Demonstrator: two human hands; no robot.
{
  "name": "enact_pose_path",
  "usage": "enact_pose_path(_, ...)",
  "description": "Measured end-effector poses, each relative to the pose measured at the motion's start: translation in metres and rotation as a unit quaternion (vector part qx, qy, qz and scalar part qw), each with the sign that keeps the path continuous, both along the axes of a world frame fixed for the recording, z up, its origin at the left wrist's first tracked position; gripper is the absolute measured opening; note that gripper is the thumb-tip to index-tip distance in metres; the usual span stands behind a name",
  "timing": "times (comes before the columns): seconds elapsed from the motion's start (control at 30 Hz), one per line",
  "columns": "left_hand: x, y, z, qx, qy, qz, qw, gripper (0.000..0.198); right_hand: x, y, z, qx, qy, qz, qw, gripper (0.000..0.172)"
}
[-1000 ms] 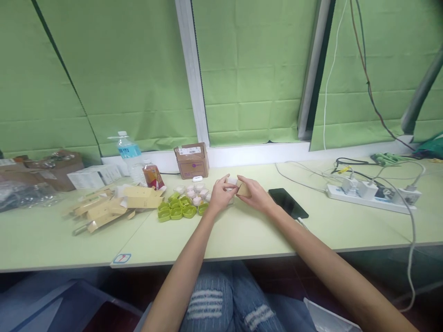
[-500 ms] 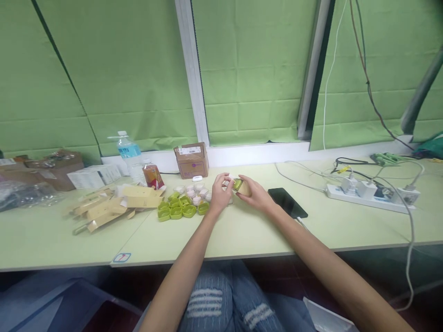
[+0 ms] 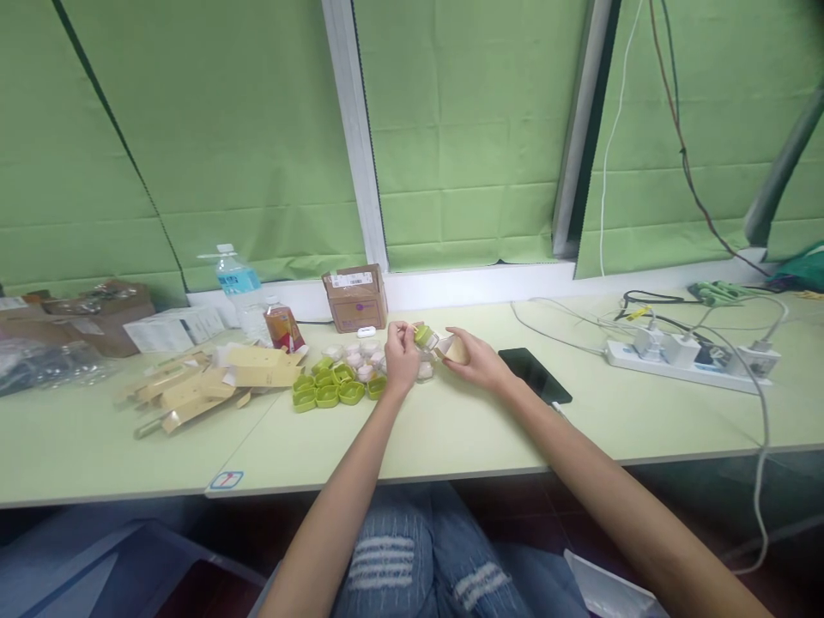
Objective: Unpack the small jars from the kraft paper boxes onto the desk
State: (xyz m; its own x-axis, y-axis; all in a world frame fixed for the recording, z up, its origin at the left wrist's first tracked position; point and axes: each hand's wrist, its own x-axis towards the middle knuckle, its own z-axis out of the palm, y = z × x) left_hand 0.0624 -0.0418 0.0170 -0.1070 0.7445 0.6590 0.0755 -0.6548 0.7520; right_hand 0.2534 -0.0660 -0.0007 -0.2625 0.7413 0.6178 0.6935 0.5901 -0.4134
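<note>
Cardboard folded into a small tan box sits in the grip of the right hand, thumb and fingers clamped around its sides. The left hand has its fingertips drawn together, pinching the green end of a small green-and-clear plastic container. That container lies between the two grips, above the surface, its clear end at the mouth of the box; whether any of it is inside is too small to tell. Holding the box by its sides seems to leave the mouth facing the left grip unobstructed, while pinching the far green end probably spares the clear part from the fingers.

Just left of the left grip stand green hollow plastic cups, with rounded pinkish-white pieces behind them. They are grouped close, likely for easy reach, but they crowd that side, so a low sweep leftward could knock them. Farther left lies a heap of flattened tan cardboard packaging. Beyond the left grip are a small glossy white case and a brown cardboard carton. Right of the right grip, a flat black rectangular device lies beside the wrist, limiting room there; a white power strip is well apart, farther right.
</note>
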Motion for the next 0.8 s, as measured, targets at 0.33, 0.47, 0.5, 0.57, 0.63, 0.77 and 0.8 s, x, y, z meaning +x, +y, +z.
enact_pose_path(0.33, 0.0, -0.012, -0.001, 0.031, 0.216, -0.056, 0.974, 0.01, 0.003, 0.007, -0.006, -0.031, -0.005, -0.124, 0.992, 0.06)
enact_pose_path(0.47, -0.002, -0.013, -0.004, 0.052, 0.32, -0.035, 0.945, 0.01, 0.001, 0.009, -0.009, -0.02, 0.016, -0.127, 0.992, 0.064)
enact_pose_path(0.5, -0.003, -0.012, -0.004, 0.053, 0.324, -0.029, 0.944, 0.01, 0.001, 0.01, -0.011, -0.015, 0.026, -0.128, 0.991, 0.064)
enact_pose_path(0.57, -0.004, -0.011, -0.005, 0.052, 0.321, -0.023, 0.945, 0.01, 0.002, 0.015, -0.016, -0.005, 0.046, -0.127, 0.991, 0.064)
enact_pose_path(0.63, -0.004, -0.01, -0.005, 0.051, 0.322, -0.024, 0.945, 0.009, 0.003, 0.02, -0.021, 0.008, 0.067, -0.12, 0.991, 0.063)
enact_pose_path(0.77, -0.002, -0.012, -0.006, 0.084, 0.332, -0.038, 0.939, 0.011, 0.004, 0.028, -0.028, 0.032, 0.115, -0.089, 0.989, 0.056)
enact_pose_path(0.8, -0.001, -0.012, -0.007, 0.094, 0.335, -0.038, 0.937, 0.011, 0.004, 0.028, -0.028, 0.035, 0.126, -0.082, 0.988, 0.055)
